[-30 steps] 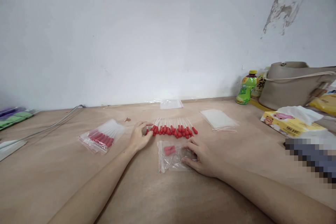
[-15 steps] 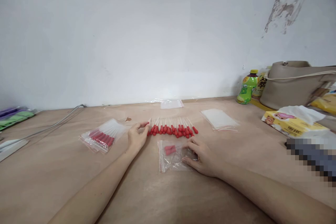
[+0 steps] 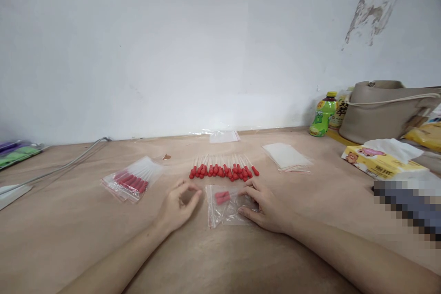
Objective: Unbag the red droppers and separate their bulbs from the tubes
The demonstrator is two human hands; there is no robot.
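My left hand (image 3: 181, 204) is just left of a clear zip bag (image 3: 215, 213), thumb and forefinger curled towards each other with a small gap and nothing seen between them. The bag lies flat with a few red-ended pieces inside. On its right part rests my right hand (image 3: 263, 204), its fingers bent and pressed on the plastic. Behind the bag a row of red-tipped droppers (image 3: 220, 171) with thin clear stems lies across the table. At the left, filled bags (image 3: 132, 179) with red-ended droppers are stacked.
Flat bags (image 3: 287, 157) lie at the right, another (image 3: 224, 137) by the wall. Further right stand a green bottle (image 3: 322, 117), a beige handbag (image 3: 372, 115) and a yellow tissue box (image 3: 382, 163). A grey cable (image 3: 74, 162) crosses the left side.
My left hand has come back from the left end of the dropper row towards me, beside the clear bag. My right hand has stayed on the bag.
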